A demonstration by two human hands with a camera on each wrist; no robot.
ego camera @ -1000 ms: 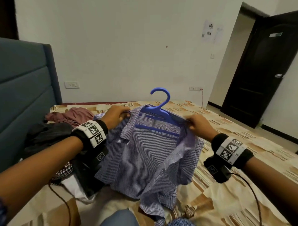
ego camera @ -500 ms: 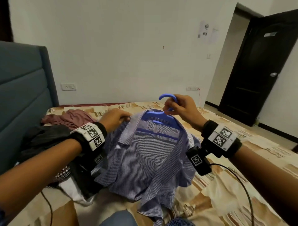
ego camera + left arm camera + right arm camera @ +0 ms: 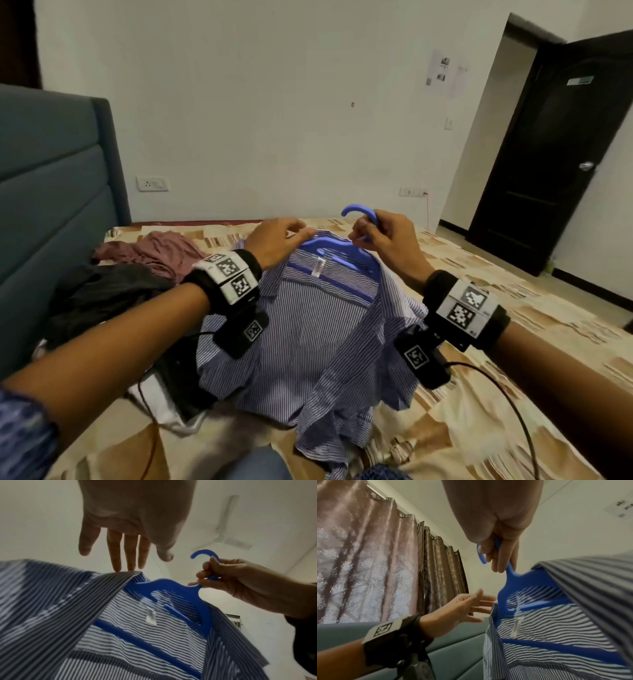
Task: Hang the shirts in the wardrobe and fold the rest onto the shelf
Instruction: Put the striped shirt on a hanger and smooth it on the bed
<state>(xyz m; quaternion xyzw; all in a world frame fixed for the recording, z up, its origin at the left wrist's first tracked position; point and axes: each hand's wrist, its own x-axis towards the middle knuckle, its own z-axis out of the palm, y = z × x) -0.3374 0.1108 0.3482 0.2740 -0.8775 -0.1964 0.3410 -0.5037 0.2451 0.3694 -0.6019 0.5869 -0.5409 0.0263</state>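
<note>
A blue-and-white striped shirt [image 3: 308,335] lies on the bed with a blue plastic hanger [image 3: 339,250] inside its shoulders. My right hand [image 3: 373,233] grips the hanger's neck just under the hook [image 3: 204,553], fingers curled round it [image 3: 501,559]. My left hand [image 3: 284,236] hovers over the left side of the collar [image 3: 120,577]; its fingers [image 3: 126,555] are straight and spread, the tips just touching the collar edge. The shirt's white label [image 3: 150,618] shows inside the neck.
A pile of other clothes lies on the bed to the left: a maroon garment [image 3: 161,246], a dark one [image 3: 102,294] and a white one [image 3: 164,407]. The padded teal headboard [image 3: 51,205] rises on the left. A dark door [image 3: 548,154] stands open at the right.
My right hand left the shirt's right shoulder and took the hanger under its hook. My left hand let go of the collar and opened, sliding toward the hanger's middle.
</note>
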